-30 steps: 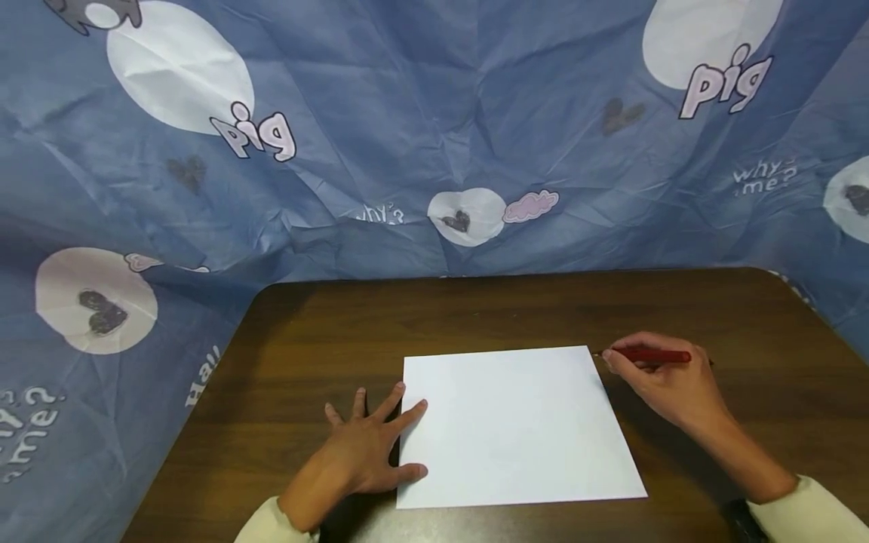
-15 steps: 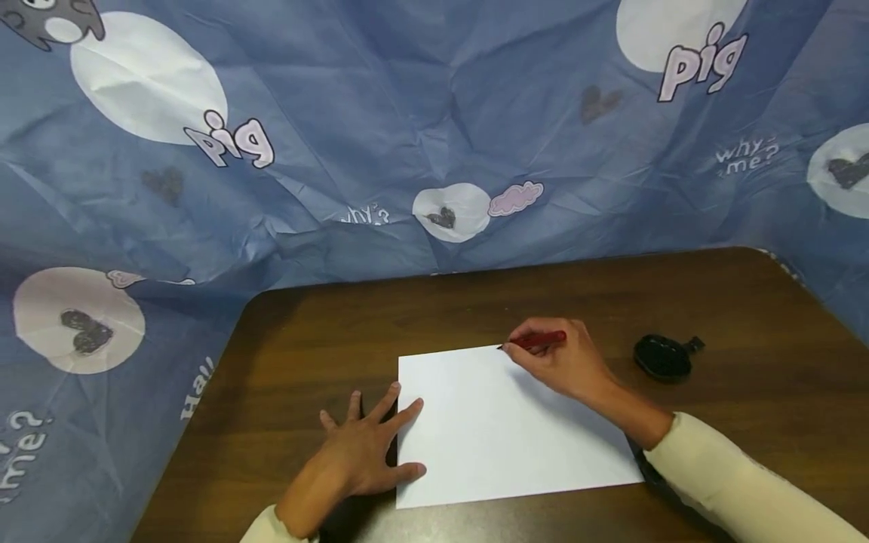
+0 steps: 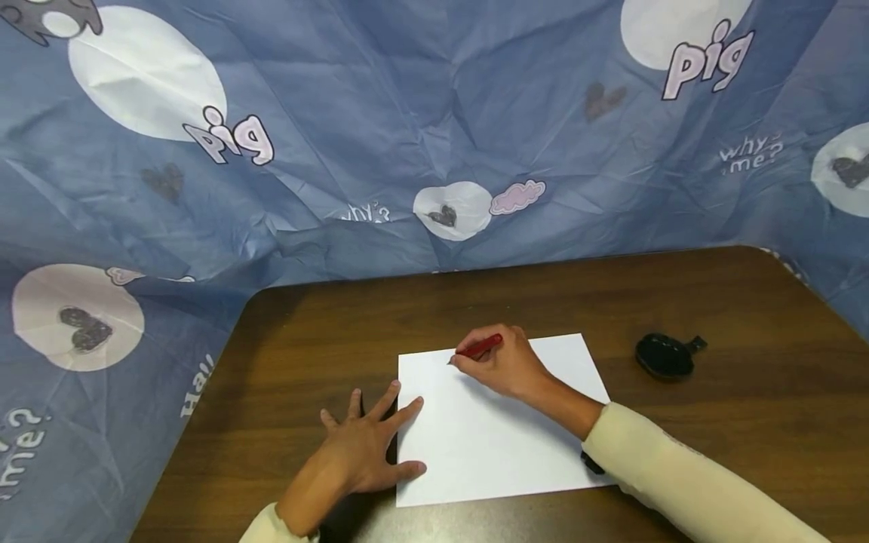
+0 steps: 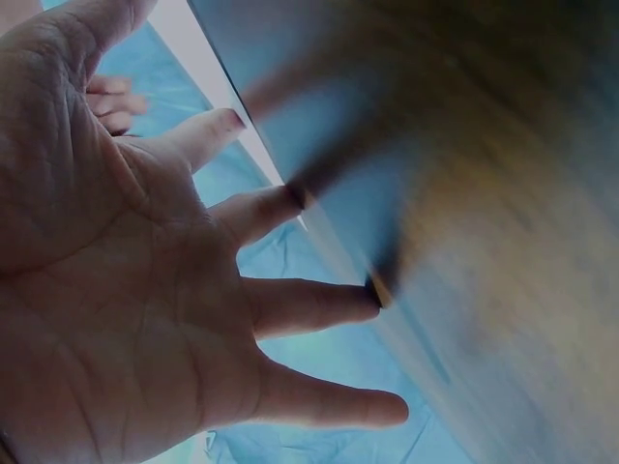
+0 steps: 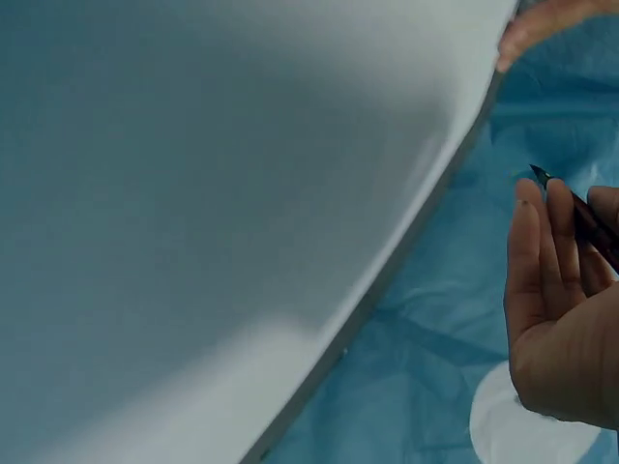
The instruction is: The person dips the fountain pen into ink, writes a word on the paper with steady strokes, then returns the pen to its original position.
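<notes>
Pen (image 3: 485, 345): red, dark-tipped, pinched in your right hand (image 3: 505, 368).
Paper (image 3: 495, 452): white, smooth, short of the table's (image 3: 740, 407) far edge.
Your left hand (image 3: 362, 446): spread across the paper's left edge.

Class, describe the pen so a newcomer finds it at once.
On the dark wooden table lies a white sheet of paper. Near the sheet's far edge, the right hand holds a pen. Its red colour sets it apart from the white paper and the rounded black object to the right.
</notes>
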Demonstrator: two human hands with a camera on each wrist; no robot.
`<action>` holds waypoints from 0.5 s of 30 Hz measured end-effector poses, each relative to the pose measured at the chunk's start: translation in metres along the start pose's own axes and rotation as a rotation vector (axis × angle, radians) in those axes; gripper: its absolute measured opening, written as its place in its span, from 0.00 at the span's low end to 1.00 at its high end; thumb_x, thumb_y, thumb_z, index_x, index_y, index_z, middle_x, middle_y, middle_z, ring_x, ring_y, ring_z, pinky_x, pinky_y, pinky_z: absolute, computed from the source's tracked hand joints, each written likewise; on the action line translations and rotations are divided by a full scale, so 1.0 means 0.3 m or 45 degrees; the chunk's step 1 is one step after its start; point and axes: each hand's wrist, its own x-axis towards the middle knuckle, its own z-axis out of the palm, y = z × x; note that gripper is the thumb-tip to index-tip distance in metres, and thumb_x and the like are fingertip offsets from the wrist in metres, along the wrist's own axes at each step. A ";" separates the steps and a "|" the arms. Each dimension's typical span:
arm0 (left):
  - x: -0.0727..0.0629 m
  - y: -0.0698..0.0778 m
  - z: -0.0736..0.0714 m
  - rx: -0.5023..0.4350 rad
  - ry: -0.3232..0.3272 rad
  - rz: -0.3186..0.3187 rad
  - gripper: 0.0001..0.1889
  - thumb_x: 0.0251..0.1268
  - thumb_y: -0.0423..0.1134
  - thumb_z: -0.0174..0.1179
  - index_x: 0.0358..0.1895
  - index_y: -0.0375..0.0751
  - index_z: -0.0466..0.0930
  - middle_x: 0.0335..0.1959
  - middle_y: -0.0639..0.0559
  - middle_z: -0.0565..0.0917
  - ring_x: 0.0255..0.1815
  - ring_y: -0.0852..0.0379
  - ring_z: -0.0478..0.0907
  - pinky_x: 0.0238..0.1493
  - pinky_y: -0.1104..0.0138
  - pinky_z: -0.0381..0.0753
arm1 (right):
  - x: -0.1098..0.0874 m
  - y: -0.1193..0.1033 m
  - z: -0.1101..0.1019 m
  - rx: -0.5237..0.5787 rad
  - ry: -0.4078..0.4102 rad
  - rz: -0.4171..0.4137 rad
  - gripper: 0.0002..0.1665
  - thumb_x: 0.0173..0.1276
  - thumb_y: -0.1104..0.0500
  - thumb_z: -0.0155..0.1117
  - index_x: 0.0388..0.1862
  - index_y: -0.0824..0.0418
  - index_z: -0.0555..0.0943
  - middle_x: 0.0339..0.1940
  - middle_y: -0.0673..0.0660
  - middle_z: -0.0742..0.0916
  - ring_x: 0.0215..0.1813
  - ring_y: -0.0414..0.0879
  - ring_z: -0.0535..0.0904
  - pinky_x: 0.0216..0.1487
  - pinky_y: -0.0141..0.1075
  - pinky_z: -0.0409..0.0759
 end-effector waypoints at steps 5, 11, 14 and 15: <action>-0.001 0.001 -0.001 0.002 -0.007 -0.008 0.46 0.54 0.75 0.59 0.78 0.70 0.56 0.81 0.53 0.50 0.73 0.20 0.48 0.52 0.17 0.46 | 0.007 0.003 0.028 -0.027 -0.064 0.043 0.03 0.60 0.59 0.75 0.28 0.53 0.88 0.27 0.44 0.88 0.28 0.37 0.82 0.31 0.33 0.81; -0.001 0.003 0.002 -0.001 -0.002 -0.011 0.46 0.54 0.75 0.60 0.77 0.70 0.57 0.81 0.53 0.51 0.73 0.20 0.49 0.52 0.17 0.47 | 0.017 0.013 0.043 -0.051 -0.098 0.087 0.04 0.58 0.60 0.76 0.28 0.56 0.88 0.25 0.46 0.87 0.25 0.37 0.80 0.29 0.33 0.80; 0.000 0.003 0.004 -0.002 0.008 -0.016 0.46 0.53 0.75 0.60 0.77 0.70 0.57 0.81 0.52 0.52 0.73 0.20 0.50 0.52 0.17 0.47 | 0.022 0.018 0.054 -0.063 -0.111 0.085 0.04 0.57 0.60 0.77 0.27 0.57 0.88 0.24 0.46 0.87 0.24 0.36 0.79 0.28 0.32 0.79; -0.001 0.003 0.005 -0.007 0.008 -0.017 0.46 0.53 0.74 0.60 0.77 0.70 0.58 0.81 0.52 0.52 0.73 0.20 0.49 0.52 0.17 0.47 | 0.022 0.019 0.058 -0.066 -0.120 0.084 0.04 0.57 0.60 0.77 0.27 0.57 0.88 0.24 0.46 0.87 0.24 0.35 0.79 0.28 0.31 0.79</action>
